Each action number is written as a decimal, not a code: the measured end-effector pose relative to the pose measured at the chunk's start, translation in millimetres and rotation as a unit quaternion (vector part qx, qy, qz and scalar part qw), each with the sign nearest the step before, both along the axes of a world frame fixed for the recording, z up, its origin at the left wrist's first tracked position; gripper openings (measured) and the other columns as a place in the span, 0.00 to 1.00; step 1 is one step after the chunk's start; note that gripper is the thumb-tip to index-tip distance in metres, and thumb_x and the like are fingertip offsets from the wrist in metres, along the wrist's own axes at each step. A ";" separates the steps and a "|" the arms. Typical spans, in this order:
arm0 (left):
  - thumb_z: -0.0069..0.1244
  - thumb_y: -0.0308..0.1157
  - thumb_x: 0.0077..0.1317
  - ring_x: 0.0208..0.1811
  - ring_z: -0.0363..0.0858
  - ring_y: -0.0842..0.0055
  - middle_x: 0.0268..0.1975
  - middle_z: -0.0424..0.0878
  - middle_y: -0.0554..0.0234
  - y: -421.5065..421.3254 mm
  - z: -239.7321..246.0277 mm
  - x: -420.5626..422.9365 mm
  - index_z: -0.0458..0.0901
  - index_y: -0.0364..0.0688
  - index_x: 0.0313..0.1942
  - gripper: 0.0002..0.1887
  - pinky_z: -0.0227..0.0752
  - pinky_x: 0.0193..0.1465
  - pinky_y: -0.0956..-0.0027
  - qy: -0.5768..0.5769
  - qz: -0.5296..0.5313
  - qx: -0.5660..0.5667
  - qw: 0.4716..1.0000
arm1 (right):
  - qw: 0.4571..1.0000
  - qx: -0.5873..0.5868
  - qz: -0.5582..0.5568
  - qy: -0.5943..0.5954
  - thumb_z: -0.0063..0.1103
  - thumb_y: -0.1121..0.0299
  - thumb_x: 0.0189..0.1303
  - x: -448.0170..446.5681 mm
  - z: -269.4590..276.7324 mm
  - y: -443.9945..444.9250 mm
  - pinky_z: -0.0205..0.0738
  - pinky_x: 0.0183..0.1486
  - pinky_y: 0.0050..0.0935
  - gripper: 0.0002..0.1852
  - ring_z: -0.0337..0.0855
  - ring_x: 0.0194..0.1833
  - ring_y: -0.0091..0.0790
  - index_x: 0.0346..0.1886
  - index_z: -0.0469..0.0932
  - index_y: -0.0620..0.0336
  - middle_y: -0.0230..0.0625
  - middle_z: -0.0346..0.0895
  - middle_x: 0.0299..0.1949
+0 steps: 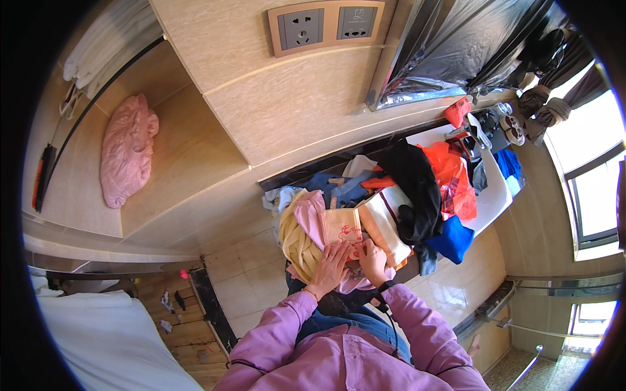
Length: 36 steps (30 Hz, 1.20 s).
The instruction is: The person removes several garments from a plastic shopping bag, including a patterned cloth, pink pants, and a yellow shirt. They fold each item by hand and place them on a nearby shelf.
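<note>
A flat tan piece point(341, 227) with a red printed pattern, paper or cloth, lies on the clothes pile in front of me. My left hand point(330, 270) rests on its lower part, fingers extended and palm down. At its lower right corner, my right hand point(372, 263) grips the edge with curled fingers. Pink fabric point(309, 217) and a bunched cream-yellow garment point(297, 244) lie to the left. Just right of the tan piece is a folded white-and-orange item point(384, 220), probably a bag. The fingertips partly cover the print.
A black garment point(415, 188), red plastic bags point(447, 171) and a blue item point(452, 239) crowd the right side. Denim point(342, 188) lies behind. The pile covers a counter with a white basin point(489, 205). A pink bundle point(129, 151) sits in the wall niche; wall sockets point(325, 27) are above.
</note>
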<state>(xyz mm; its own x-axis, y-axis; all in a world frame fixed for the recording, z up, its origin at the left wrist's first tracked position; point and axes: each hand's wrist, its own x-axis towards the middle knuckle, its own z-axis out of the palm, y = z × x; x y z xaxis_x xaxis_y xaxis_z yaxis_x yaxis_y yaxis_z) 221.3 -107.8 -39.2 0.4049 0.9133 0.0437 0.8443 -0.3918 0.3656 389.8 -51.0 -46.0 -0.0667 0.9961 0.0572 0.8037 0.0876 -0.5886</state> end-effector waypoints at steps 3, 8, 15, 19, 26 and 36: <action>0.51 0.43 0.66 0.81 0.47 0.60 0.79 0.52 0.54 3.4 -5.6 -2.4 0.54 0.37 0.75 0.42 0.36 0.81 0.52 -0.010 -0.002 0.007 1.000 | 0.998 -0.016 -0.041 0.049 0.66 0.64 0.61 1.0 9.3 5.0 0.75 0.29 0.44 0.11 0.83 0.30 0.51 0.36 0.74 0.58 0.47 0.82 0.30; 0.51 0.43 0.66 0.81 0.47 0.60 0.78 0.53 0.53 4.6 -5.0 -5.2 0.55 0.36 0.75 0.41 0.37 0.81 0.52 -0.019 -0.005 0.007 1.000 | 0.967 0.149 0.208 0.010 0.62 0.74 0.55 9.7 34.1 -3.2 0.75 0.51 0.41 0.14 0.81 0.51 0.46 0.46 0.76 0.61 0.46 0.78 0.50; 0.52 0.39 0.64 0.79 0.54 0.60 0.76 0.59 0.51 11.2 -11.4 -15.1 0.64 0.33 0.71 0.36 0.47 0.79 0.54 -0.088 -0.024 0.028 0.995 | 0.925 0.168 0.324 -0.101 0.55 0.74 0.58 15.6 29.1 -3.2 0.68 0.64 0.42 0.24 0.74 0.66 0.42 0.61 0.75 0.63 0.41 0.75 0.63; 0.46 0.30 0.66 0.75 0.62 0.61 0.73 0.65 0.50 17.2 -18.6 -23.3 0.67 0.31 0.68 0.29 0.55 0.78 0.57 -0.022 -0.021 0.125 0.992 | 0.913 0.198 0.337 -0.112 0.54 0.71 0.60 17.8 23.9 3.4 0.68 0.64 0.41 0.24 0.75 0.65 0.41 0.61 0.75 0.61 0.40 0.76 0.62; 0.44 0.28 0.66 0.73 0.67 0.61 0.69 0.72 0.50 21.3 -20.5 -22.7 0.72 0.31 0.64 0.25 0.58 0.77 0.59 -0.025 -0.013 0.132 0.991 | 0.909 0.212 0.317 -0.166 0.58 0.67 0.57 6.2 29.3 0.6 0.69 0.61 0.39 0.25 0.75 0.62 0.42 0.60 0.77 0.61 0.40 0.78 0.60; 0.44 0.28 0.67 0.70 0.71 0.56 0.64 0.76 0.43 22.1 -24.5 -37.3 0.74 0.30 0.60 0.22 0.60 0.75 0.56 -0.041 0.002 0.134 0.990 | 0.902 0.227 0.323 -0.173 0.59 0.68 0.53 39.1 45.1 17.1 0.71 0.61 0.39 0.22 0.76 0.58 0.41 0.53 0.81 0.62 0.39 0.77 0.61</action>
<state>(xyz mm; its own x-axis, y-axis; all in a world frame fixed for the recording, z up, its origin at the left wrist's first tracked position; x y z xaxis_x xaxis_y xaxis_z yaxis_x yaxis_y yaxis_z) 184.1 -85.6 -63.6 0.3863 0.8662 0.3169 0.8175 -0.4807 0.3173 428.9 -33.9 -0.9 -0.7169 0.6223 0.3143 0.6275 0.7724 -0.0981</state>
